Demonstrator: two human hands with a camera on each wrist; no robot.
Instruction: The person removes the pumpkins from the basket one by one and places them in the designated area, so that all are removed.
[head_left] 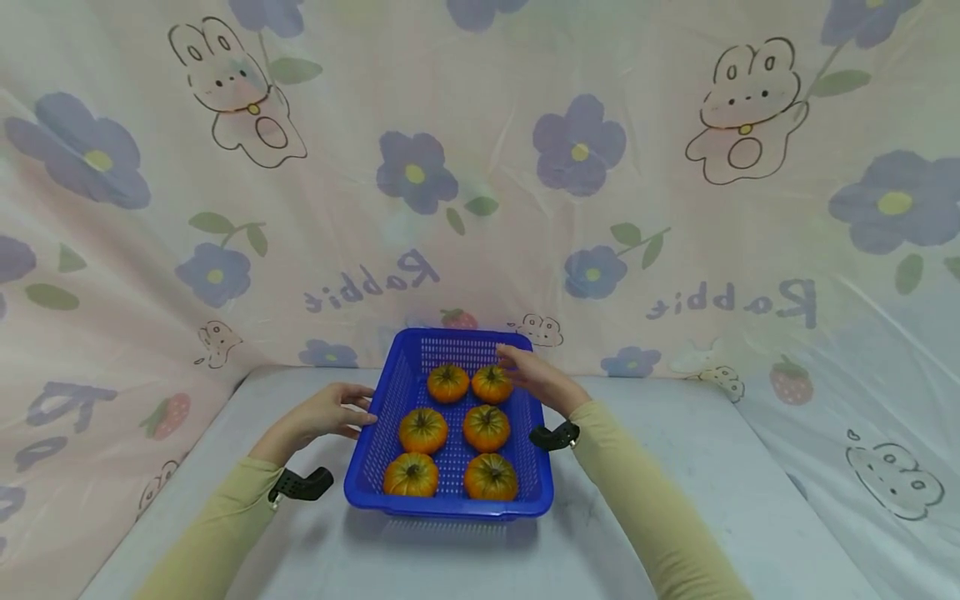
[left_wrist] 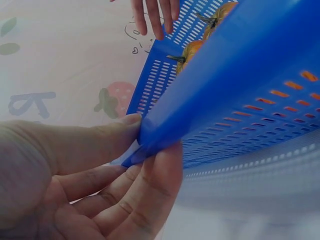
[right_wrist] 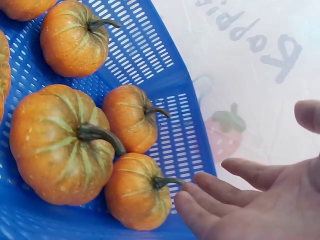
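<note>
A blue plastic basket (head_left: 450, 505) with slotted walls stands on the white table, holding several small orange pumpkins (head_left: 423, 431) with dark green stems. My left hand (head_left: 330, 412) is at its left side; in the left wrist view the thumb and fingers pinch the basket's rim (left_wrist: 165, 122). Over the far right corner, my right hand (head_left: 536, 379) has its fingers loosely extended beside the far right pumpkin (head_left: 489, 385). In the right wrist view the right hand (right_wrist: 255, 200) holds nothing, its fingertips right by the stem of a small pumpkin (right_wrist: 139, 192).
A cloth (head_left: 487, 242) printed with flowers, rabbits and strawberries hangs behind and at both sides of the white table (head_left: 660, 475). Dark bands (head_left: 300, 485) with camera mounts sit on both wrists.
</note>
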